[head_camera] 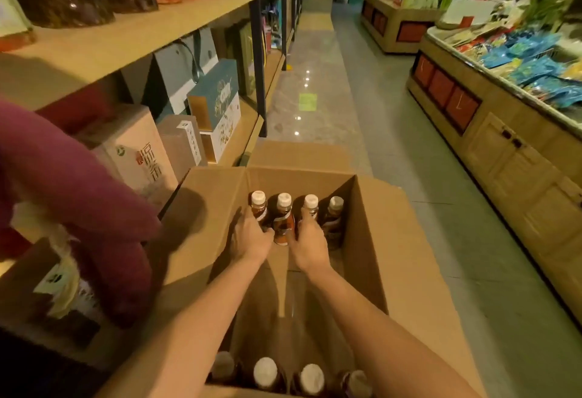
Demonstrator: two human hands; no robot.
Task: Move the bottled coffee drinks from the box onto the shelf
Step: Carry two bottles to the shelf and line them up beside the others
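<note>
Two curled hands [252, 237] around bottles [259, 210]

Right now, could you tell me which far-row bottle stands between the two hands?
The second bottle from the left: the left hand holds the first bottle, the right hand the third bottle.

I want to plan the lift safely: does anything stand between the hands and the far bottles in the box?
Nothing visible does. The box is open at the top, and both hands are on the far row: the left hand holds the leftmost bottle, the right hand the third bottle.
</note>
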